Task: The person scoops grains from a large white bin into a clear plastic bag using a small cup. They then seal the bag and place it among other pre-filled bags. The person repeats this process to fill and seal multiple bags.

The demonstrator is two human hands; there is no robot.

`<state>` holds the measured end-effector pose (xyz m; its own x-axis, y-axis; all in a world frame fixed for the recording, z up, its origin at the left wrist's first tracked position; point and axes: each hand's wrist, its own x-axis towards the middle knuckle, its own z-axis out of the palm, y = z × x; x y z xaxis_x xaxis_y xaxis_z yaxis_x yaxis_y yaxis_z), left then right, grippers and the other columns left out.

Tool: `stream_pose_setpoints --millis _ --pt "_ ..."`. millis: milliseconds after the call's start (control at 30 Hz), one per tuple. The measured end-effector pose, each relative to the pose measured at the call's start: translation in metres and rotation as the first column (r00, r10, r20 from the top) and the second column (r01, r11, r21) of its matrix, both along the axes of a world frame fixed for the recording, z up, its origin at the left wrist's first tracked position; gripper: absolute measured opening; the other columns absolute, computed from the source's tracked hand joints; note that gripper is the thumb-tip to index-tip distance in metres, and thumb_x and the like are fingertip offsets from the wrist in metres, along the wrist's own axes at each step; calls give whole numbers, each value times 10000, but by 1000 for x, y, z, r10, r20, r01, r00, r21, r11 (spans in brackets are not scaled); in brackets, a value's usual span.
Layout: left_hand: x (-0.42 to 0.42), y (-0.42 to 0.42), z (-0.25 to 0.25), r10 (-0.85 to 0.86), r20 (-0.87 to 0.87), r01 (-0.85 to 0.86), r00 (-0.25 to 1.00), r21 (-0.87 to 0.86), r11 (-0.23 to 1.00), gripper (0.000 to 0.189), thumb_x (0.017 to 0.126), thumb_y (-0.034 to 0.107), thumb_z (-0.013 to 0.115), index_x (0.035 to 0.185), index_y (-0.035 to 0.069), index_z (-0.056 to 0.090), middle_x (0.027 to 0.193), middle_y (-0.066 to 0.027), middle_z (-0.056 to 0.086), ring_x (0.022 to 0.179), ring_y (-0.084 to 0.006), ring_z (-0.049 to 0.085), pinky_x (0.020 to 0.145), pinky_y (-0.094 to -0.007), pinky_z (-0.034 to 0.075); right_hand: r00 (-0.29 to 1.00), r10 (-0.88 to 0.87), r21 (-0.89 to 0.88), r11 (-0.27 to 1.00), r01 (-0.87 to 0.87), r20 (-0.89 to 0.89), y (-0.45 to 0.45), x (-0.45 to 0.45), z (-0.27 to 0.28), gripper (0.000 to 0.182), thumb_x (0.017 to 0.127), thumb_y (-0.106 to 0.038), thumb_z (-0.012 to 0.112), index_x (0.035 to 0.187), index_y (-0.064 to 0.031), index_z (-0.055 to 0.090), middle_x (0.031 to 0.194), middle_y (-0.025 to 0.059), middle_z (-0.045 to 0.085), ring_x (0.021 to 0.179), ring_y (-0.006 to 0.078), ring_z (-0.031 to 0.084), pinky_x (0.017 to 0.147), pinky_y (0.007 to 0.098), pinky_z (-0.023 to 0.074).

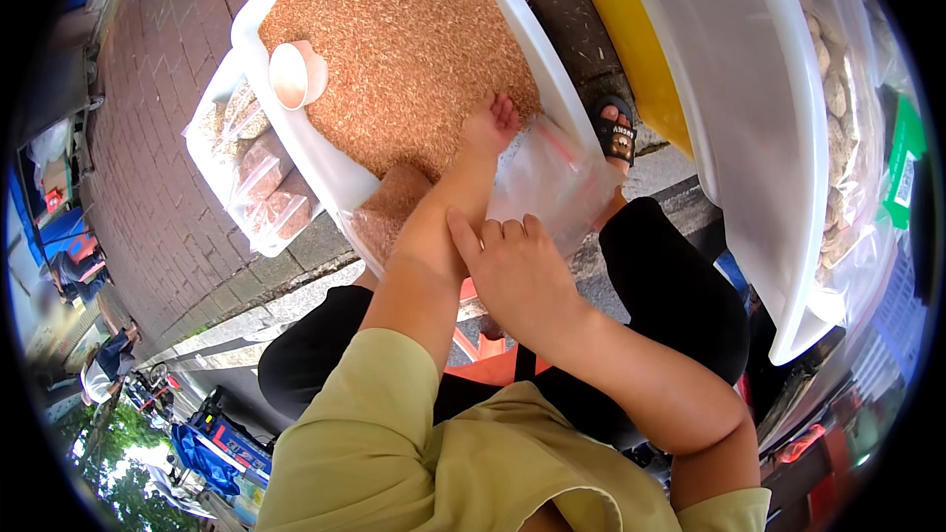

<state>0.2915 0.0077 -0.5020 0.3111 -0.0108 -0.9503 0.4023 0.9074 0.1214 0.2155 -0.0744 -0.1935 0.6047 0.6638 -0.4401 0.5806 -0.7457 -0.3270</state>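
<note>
A large white plastic tub [550, 52] in front of me holds a deep heap of reddish-brown grain [399, 37]. My left hand [494, 122] hovers over or rests on the heap's near right side, its fingers loosely curled; nothing shows in them. My right hand [517, 273] lies against my left forearm, the index finger stretched along the skin. Beneath the left wrist, a clear zip bag [550, 185] sprawls over the tub's near edge. Left of that forearm is a clear bag filled with grain [392, 203]. A white cup [292, 77] sits tilted at the heap's left edge.
Left of the tub, a smaller white tray [273, 247] holds several filled zip bags [270, 177]. On the right stand a big white bin [761, 125], a yellow container [639, 37] and bagged peanuts [835, 118]. My sandalled foot [617, 133] is beside the tub. Brick paving [162, 125] stretches left.
</note>
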Motion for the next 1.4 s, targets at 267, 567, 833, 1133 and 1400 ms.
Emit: stream_pose_setpoints --millis 267,567,833,1133,1400 --pt "93 83 119 -63 285 21 957 148 989 425 928 257 483 1268 32 361 1133 -146 460 1003 -259 507 1003 -390 388 996 -10 45 999 15 -91 7 8 4 428 740 -109 577 1142 21 503 853 109 588 796 239 590 764 343 439" --pt "64 159 156 -666 -21 327 745 882 339 442 858 156 578 1249 -8 455 1214 -161 515 1119 -254 504 905 -369 436 983 -22 46 998 31 -182 21 7 6 258 759 -102 559 993 8 565 921 123 597 871 244 592 798 354 424" --pt "-74 91 95 -743 -669 -9 -33 743 -669 275 740 99 607 1012 74 629 1245 -138 480 1130 -305 465 916 -390 426 982 27 20 1000 -24 -185 17 3 5 361 696 -114 619 1024 16 542 935 128 596 865 249 589 786 350 419" --pt "-16 36 79 -824 -355 37 440 925 -379 135 779 81 608 911 57 618 984 -106 579 882 -285 562 759 -369 461 973 92 -50 993 -105 -210 15 9 7 332 778 -163 563 1074 -12 555 990 110 601 924 232 581 863 400 402" --pt "41 74 82 -667 -525 152 529 832 -534 142 772 140 653 908 127 615 872 -56 558 811 -246 564 710 -361 473 968 76 -71 993 -95 -239 12 12 4 349 767 -140 563 1087 -1 540 977 110 598 896 222 581 813 369 395"
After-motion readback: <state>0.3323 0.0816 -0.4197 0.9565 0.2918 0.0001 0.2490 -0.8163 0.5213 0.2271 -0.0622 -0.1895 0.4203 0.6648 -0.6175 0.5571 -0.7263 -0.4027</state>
